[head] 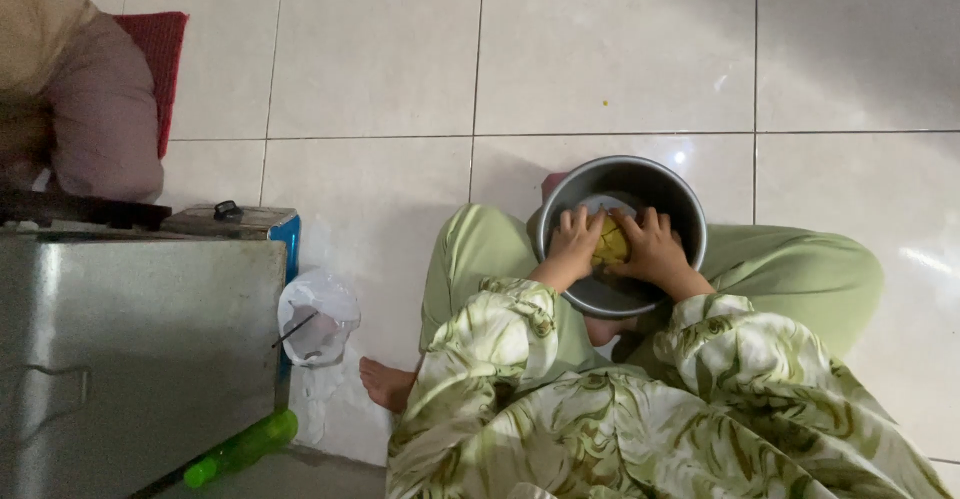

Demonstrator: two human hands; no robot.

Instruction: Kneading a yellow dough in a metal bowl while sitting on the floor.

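Pressing together inside the metal pot (684, 209), the left hand (574, 243) and right hand (652, 246) close curled fingers on yellow dough (610, 246), pot rim just beyond the fingertips, open floor tiles (370, 69) farther ahead.

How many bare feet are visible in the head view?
1. A bare foot rests on the white tiled floor, left of the green patterned garment. The other foot may be hidden under the round grey metal pot and the folded legs.
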